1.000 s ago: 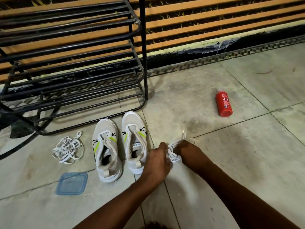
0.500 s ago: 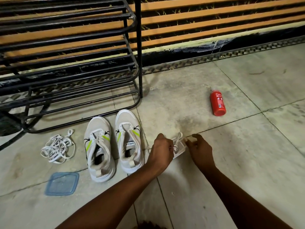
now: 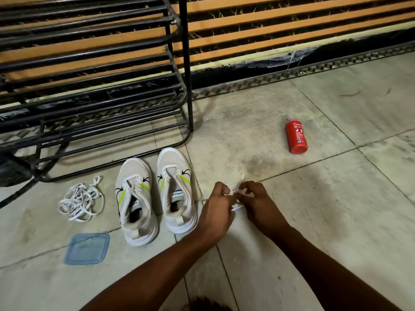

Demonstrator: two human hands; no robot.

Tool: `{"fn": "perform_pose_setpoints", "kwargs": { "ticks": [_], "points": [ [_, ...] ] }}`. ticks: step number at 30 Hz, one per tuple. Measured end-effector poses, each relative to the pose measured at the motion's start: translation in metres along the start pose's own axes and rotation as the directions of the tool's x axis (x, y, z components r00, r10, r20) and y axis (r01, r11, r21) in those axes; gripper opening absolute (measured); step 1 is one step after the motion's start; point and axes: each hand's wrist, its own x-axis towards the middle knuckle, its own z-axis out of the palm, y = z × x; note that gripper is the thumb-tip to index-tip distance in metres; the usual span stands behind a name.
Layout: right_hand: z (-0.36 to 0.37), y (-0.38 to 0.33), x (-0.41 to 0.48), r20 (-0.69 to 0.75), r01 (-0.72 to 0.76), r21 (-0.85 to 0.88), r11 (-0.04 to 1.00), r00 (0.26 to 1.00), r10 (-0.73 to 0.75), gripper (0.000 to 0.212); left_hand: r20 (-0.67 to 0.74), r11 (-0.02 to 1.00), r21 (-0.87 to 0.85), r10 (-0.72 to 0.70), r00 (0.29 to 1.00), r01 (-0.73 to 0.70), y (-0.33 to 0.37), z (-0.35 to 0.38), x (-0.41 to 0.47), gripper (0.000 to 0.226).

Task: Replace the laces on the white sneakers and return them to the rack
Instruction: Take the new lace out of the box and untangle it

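My right hand [image 3: 258, 203] has closed back onto the bundled lace [image 3: 235, 190], meeting my left hand [image 3: 215, 212]. Both now pinch it in their fingertips, low over the floor. I judge I am only undoing this fresh lace. Just left of my grip the white sneakers [image 3: 134, 198] stand with bare eyelets, and a loose tangle of laces [image 3: 78, 202] lies further left. Threading both shoes, then returning them to the rack [image 3: 112, 104] beyond, remains.
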Motion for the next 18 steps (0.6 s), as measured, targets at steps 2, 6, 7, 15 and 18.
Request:
{"fn": "perform_pose_setpoints", "kwargs": {
  "ticks": [2, 6, 7, 15, 18],
  "points": [
    [0.001, 0.002, 0.001, 0.005, 0.054, -0.084, 0.995, 0.999, -0.054, 0.040, -0.045, 1.000, -0.010, -0.028, 0.999, 0.028, -0.001, 0.000, -0.001, 0.031],
    [0.005, 0.008, 0.006, 0.098, 0.123, -0.173, 0.977, 0.989, -0.107, 0.036, -0.146, 0.997, 0.057, -0.041, 0.988, 0.050, 0.007, -0.005, -0.003, 0.039],
    [0.006, 0.009, 0.007, 0.107, 0.136, -0.210, 0.968, 0.988, -0.116, 0.038, -0.160, 0.997, 0.050, -0.053, 0.986, 0.062, 0.006, -0.005, -0.002, 0.042],
    [0.007, 0.000, 0.025, 0.252, 0.017, -0.230, 0.973, 0.967, 0.042, 0.033, -0.080, 0.991, 0.113, 0.074, 0.994, -0.065, -0.013, 0.002, -0.012, 0.015],
    [0.005, -0.004, 0.031, 0.240, -0.043, -0.213, 0.976, 0.966, 0.095, 0.013, -0.029, 0.982, 0.163, 0.099, 0.995, -0.093, -0.020, 0.005, -0.009, 0.020]
  ]
}}
